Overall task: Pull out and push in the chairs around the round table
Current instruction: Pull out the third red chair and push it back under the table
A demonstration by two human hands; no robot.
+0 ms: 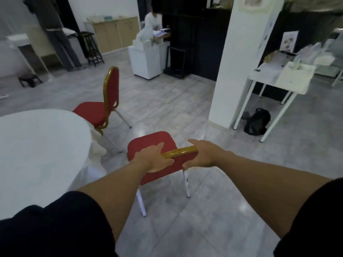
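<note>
A red padded chair with a gold frame stands on the tiled floor just right of the round table, which wears a white cloth. My left hand grips the left end of its gold top rail. My right hand holds the right end of the same rail. The chair stands apart from the table's edge. A second red chair stands farther back with its seat partly under the cloth.
A white pillar rises to the right. Beyond it is a white side table with a black bag beneath. A person stands at a white cabinet at the back. Open tiled floor lies between.
</note>
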